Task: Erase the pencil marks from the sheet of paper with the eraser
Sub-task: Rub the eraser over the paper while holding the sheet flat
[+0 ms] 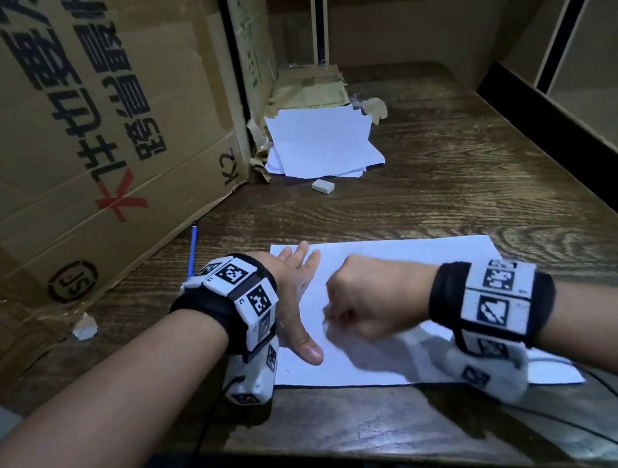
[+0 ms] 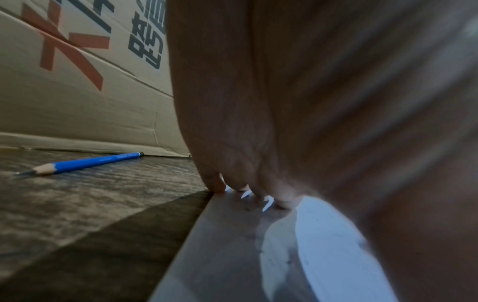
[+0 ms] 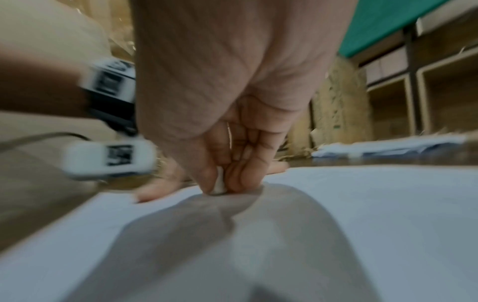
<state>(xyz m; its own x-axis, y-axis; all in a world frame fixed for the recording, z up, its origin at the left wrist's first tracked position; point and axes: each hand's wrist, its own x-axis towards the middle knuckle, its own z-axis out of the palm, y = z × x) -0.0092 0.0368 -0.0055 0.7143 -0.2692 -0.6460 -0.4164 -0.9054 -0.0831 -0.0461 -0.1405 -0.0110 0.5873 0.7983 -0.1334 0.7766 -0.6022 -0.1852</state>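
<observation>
A white sheet of paper (image 1: 404, 259) lies flat on the dark wooden desk near its front edge. My left hand (image 1: 301, 299) lies spread on the sheet's left part, fingers straight and pressing it down; in the left wrist view the fingertips (image 2: 214, 185) touch the paper (image 2: 323, 245) at its edge. My right hand (image 1: 366, 301) is curled in the middle of the sheet and pinches a small white eraser (image 3: 219, 183) whose tip touches the paper (image 3: 388, 204). The right wrist view is motion-blurred. I cannot make out pencil marks on the sheet.
A second white eraser (image 1: 323, 185) lies farther back, in front of a stack of white sheets (image 1: 321, 143) and a torn wrapper. A blue pencil (image 1: 193, 252) lies left, by a big cardboard box (image 1: 60, 131). Wooden shelves (image 1: 596, 67) stand right and behind. Cables hang over the desk's front edge.
</observation>
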